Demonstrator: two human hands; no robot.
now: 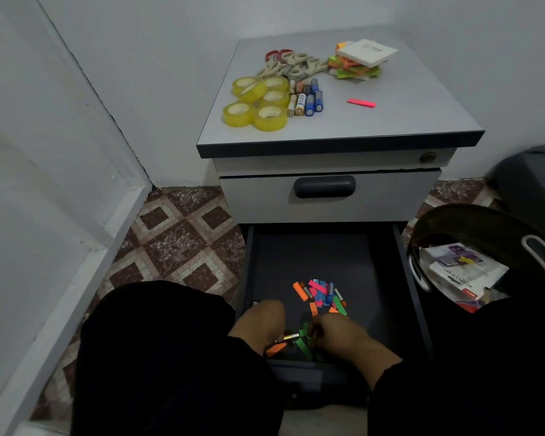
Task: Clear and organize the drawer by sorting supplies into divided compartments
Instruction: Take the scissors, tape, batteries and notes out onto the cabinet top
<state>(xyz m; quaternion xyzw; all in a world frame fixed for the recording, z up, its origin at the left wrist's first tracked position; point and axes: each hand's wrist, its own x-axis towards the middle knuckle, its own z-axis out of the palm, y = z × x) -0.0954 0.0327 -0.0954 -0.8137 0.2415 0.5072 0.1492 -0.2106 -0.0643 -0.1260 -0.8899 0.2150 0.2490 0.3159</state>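
The dark bottom drawer [387, 278] is pulled open. A heap of small coloured paper flags and a few batteries [323, 294] lies near its front. Both hands reach into the front of the drawer. My left hand [258, 322] is curled, with a battery [291, 336] and an orange flag [276, 349] at its fingers. My right hand [337, 335] has its fingers curled among green flags [304, 343]; what it pinches is hidden. No dividers show in the drawer.
On the cabinet top [390, 121] lie yellow tape rolls [258, 102], batteries [306, 97], scissors [291, 64], a sticky-note stack [357, 62] and one pink flag [361, 103]. The upper drawer [324, 196] is closed. A dark bin with packaging [466, 272] stands at the right.
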